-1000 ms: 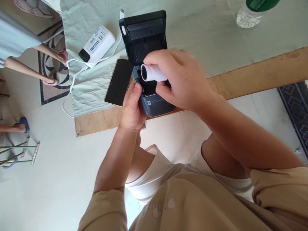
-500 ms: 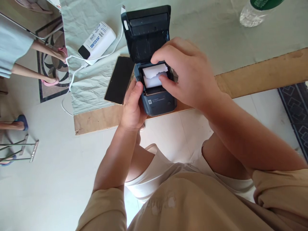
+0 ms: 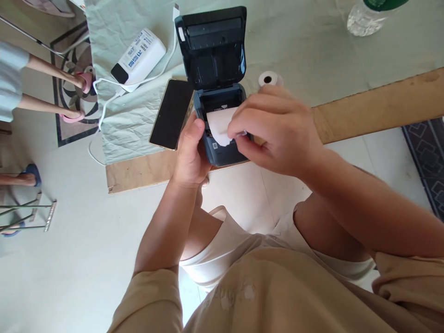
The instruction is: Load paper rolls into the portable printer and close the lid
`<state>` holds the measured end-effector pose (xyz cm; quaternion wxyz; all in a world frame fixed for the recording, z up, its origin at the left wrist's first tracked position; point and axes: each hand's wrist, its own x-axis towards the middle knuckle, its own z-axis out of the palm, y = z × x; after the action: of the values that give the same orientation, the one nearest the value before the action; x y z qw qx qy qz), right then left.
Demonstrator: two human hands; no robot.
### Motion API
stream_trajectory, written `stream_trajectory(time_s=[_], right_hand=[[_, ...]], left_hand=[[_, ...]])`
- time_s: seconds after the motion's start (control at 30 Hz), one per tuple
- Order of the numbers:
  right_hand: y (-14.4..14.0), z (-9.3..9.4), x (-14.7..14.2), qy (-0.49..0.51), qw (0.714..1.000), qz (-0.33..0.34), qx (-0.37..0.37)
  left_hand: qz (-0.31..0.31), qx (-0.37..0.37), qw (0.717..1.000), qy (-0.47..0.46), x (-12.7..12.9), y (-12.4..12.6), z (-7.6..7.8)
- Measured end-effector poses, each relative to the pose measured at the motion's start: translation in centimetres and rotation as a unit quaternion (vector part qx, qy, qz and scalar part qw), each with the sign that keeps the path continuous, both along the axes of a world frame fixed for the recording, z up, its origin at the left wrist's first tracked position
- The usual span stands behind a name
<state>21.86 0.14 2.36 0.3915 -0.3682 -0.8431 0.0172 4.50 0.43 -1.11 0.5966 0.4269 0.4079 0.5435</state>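
Note:
A dark label printer (image 3: 227, 156) with its lid (image 3: 215, 51) raised stands at the table's front edge. My left hand (image 3: 190, 150) grips its left side, thumb on the rim. My right hand (image 3: 274, 125) is over the printer's right side, fingers closed on the torn white paper (image 3: 222, 124), which curls out over the printer's front. Whether the rest of the roll is still in the compartment is partly hidden by my fingers. Behind my right hand a small white paper roll (image 3: 268, 78) with a dark core stands on the cloth.
A black phone (image 3: 171, 114) lies left of the printer. Beyond it are a white power bank (image 3: 139, 55) and a white cable (image 3: 152, 79). A bottle (image 3: 367, 18) stands at the far right. Another person's legs (image 3: 52, 108) and a metal-framed stool (image 3: 31, 213) are at the left.
My right hand has pulled the paper up and toward the printer's front, its fingers now closed. The small roll behind the hand has come into view. My left hand has stayed put.

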Motion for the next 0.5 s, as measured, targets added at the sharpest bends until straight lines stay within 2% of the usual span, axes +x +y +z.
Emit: stream_trajectory(time_s=[0.13, 0.23, 0.3, 0.37, 0.43, 0.5], right_hand=[[-0.4, -1.1, -0.2, -0.009, 1.0, 0.028, 0.003], [-0.4, -0.7, 0.0, 0.0, 0.998, 0.058, -0.026], [0.0, 0.0, 0.5, 0.043, 0.997, 0.057, -0.036], [0.6, 0.6, 1.0, 0.095, 0.995, 0.021, -0.037], [1.5, 1.1, 1.3, 0.122, 0.989, -0.036, -0.074], [2.4, 1.3, 1.5, 0.135, 0.984, -0.058, -0.103]], left_hand=[[-0.02, 0.016, 0.999, 0.018, -0.4, 0.1, -0.2], [-0.017, 0.018, 0.998, 0.053, -0.7, 0.0, -0.5], [-0.019, 0.024, 0.998, 0.058, -0.8, -0.1, -0.7], [-0.028, 0.026, 0.998, 0.058, -0.9, -0.1, -0.8], [-0.038, 0.02, 0.997, 0.061, -1.0, -0.2, -0.9], [-0.042, 0.015, 0.997, 0.066, -1.1, -0.1, -0.9]])
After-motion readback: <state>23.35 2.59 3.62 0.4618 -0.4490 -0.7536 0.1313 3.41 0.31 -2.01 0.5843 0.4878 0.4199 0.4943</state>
